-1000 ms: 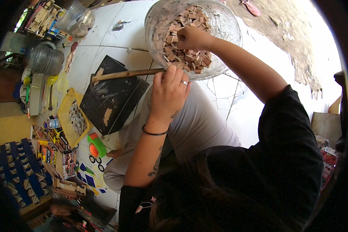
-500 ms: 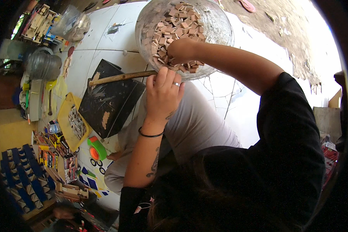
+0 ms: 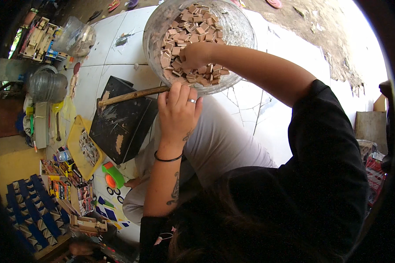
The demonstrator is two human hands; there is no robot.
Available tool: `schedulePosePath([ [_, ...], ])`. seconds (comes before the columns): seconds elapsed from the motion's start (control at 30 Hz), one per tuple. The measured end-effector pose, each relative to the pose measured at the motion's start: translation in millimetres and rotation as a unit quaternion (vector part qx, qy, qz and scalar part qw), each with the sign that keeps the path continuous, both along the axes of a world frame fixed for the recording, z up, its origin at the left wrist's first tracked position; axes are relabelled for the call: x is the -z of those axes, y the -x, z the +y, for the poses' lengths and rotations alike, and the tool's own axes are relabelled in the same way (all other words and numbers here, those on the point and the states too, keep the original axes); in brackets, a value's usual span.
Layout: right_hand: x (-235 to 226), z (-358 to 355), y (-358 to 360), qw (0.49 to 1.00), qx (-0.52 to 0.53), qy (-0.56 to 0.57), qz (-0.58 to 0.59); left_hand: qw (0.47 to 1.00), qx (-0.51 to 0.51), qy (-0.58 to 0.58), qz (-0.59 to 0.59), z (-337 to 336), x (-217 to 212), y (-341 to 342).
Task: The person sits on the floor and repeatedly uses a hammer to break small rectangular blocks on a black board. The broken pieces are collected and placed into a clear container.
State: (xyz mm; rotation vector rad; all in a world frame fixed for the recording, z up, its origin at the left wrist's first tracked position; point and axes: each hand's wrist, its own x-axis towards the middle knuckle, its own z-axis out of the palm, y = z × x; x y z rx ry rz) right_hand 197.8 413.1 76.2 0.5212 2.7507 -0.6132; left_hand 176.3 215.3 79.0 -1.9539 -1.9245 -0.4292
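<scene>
My left hand [image 3: 178, 105], with a ring and a dark wristband, is closed around the end of a wooden-handled hammer [image 3: 134, 95]. The hammer's head end rests over a black, scuffed block [image 3: 118, 118]. Just beyond my left fingers stands a large clear round tub [image 3: 243, 39] holding a heap of small flat brown wooden pieces [image 3: 200, 30]. Inside the tub, my right hand [image 3: 199, 56] is curled down onto the heap. Its fingertips are hidden, so what it grips cannot be made out.
Left of the block lies a yellow tray [image 3: 87, 164] of small pieces. Near it are a green-and-orange tape dispenser [image 3: 113, 176], small black wheels [image 3: 110, 191] and blue cut-outs [image 3: 106, 211]. Clear plastic jars [image 3: 48, 85] stand further left, with a blue-and-tan stack [image 3: 35, 212] below them.
The view has shifted slightly, so the tub and hammer appear a little further left. My right hand stays in the heap, its fingers more curled, and my left hand keeps hold of the hammer.
</scene>
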Motion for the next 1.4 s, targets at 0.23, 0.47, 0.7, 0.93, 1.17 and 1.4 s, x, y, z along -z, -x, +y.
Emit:
schedulePosePath([
  [0.23,15.2,-7.9,2.1,0.995,-0.028,-0.09,-0.019,1.0,-0.007,0.018,0.015,-0.8,-1.0,-0.9],
  [0.47,20.4,9.8,6.2,0.984,0.007,0.173,0.04,0.999,-0.016,0.011,0.029,-0.9,-2.2,-1.6],
  [0.7,5.0,-18.4,18.2,0.998,0.05,-0.017,-0.017,0.998,-0.052,0.037,0.025,-1.9,-1.1,-11.6],
  [0.93,-0.8,-18.7,26.0,0.992,0.116,0.056,0.008,0.998,-0.061,0.035,0.006,-6.5,-0.1,-7.5],
  [1.17,-14.2,-2.2,18.8,0.712,0.36,0.562,0.218,0.997,-0.075,0.019,-0.012,-9.1,2.4,-6.7],
  [1.4,-9.6,-6.2,16.0,0.961,0.168,0.212,0.057,0.996,-0.079,0.027,0.003,-8.9,2.7,-8.7],
])
